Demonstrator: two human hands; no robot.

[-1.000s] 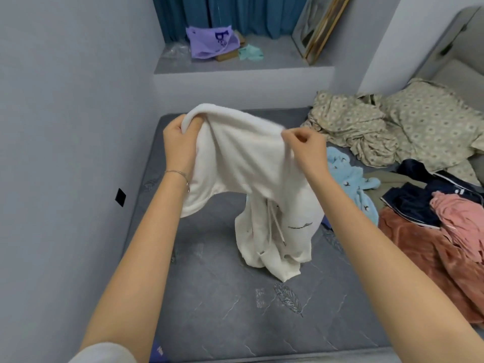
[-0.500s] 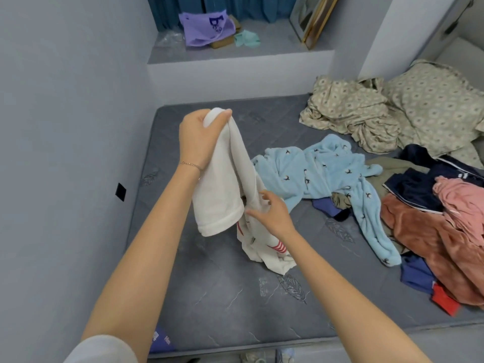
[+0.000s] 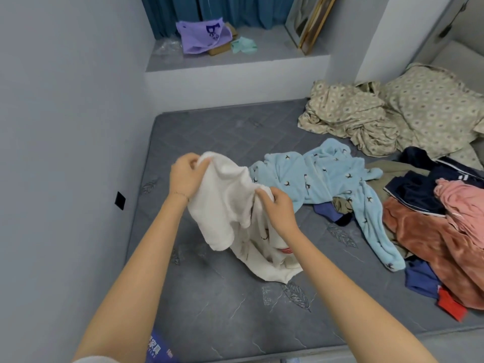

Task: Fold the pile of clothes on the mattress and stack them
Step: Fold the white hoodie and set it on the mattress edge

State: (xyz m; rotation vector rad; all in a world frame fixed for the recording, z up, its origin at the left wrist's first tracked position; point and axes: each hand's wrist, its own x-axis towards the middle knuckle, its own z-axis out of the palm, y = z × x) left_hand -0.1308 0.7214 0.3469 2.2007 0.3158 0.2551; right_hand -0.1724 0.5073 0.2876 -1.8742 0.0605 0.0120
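Note:
A white hooded garment (image 3: pixel 225 205) hangs between my hands, its lower part crumpled on the grey mattress (image 3: pixel 235 305). My left hand (image 3: pixel 187 175) grips its upper edge at the left. My right hand (image 3: pixel 277 208) pinches a fold of the same garment lower and to the right. A light blue fleece garment (image 3: pixel 322 179) lies spread just right of it. Further right sits the pile: a rust-brown fleece (image 3: pixel 429 247), a pink piece (image 3: pixel 463 203), a navy piece (image 3: pixel 416 189) and a blue-and-red item (image 3: pixel 429 286).
A beige patterned quilt (image 3: pixel 351 119) and pillow (image 3: pixel 429 106) lie at the mattress's far right. A grey wall (image 3: pixel 65 153) runs along the left. A raised ledge (image 3: pixel 235 74) behind holds a purple bag (image 3: pixel 201 38) and leaning picture frames (image 3: pixel 309 22).
My left hand has lowered with the white garment. My right hand let go of the top edge, dropped to the hanging part, and now pinches a fold higher up. The camera tilted down.

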